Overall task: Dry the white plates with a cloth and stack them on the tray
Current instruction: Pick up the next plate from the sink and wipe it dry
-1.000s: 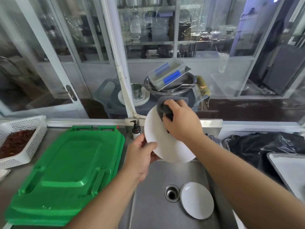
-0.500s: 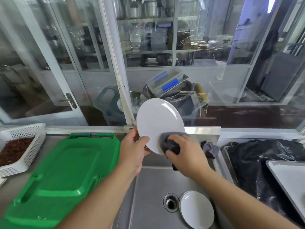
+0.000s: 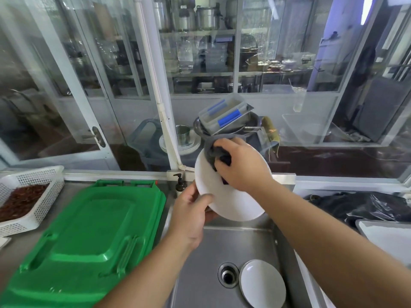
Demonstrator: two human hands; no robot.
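I hold a white plate (image 3: 233, 201) tilted above the steel sink (image 3: 222, 252). My left hand (image 3: 189, 212) grips its lower left rim, thumb on the face. My right hand (image 3: 242, 165) grips a dark grey cloth (image 3: 214, 150) and presses it against the plate's upper edge. A second white plate (image 3: 262, 283) lies flat in the sink beside the drain (image 3: 228, 275). A white tray (image 3: 387, 234) shows at the right edge, partly cut off.
A green plastic lid (image 3: 89, 236) covers the counter on the left. A white basket (image 3: 29, 196) of dried red chillies stands at the far left. A soap pump bottle (image 3: 180, 185) stands behind the sink. A black plastic bag (image 3: 364, 205) lies on the right.
My right hand and the cloth moved from the plate's lower edge up to its top edge. The plate tipped lower, its face turned more toward me.
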